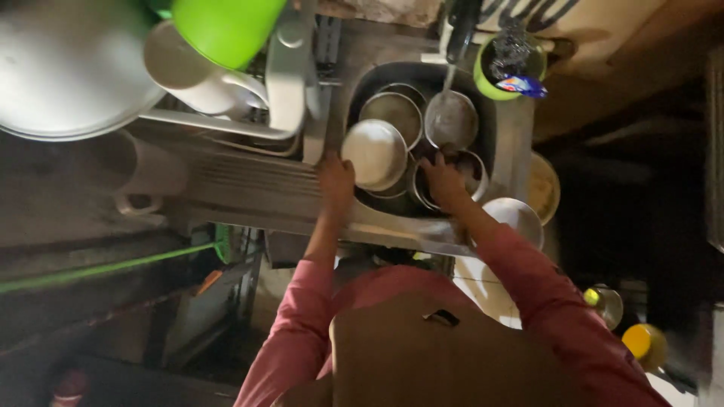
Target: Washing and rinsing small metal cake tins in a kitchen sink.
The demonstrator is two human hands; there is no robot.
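Steel plates point(375, 154) and bowls fill the sink point(504, 143) set into the counter, where a person in a pink top appears to be part-way through washing up under a thin stream from the tap point(460, 30). The left hand point(335, 181) grips the rim of the nearest plate, fingers curled narrowly around its edge, while the right hand point(443, 183) rests on a steel bowl point(464, 175) beside it, fingers loosely bent, though whether they clasp it cannot be told. Lifting the plate clear would likely call for a firmer hold.
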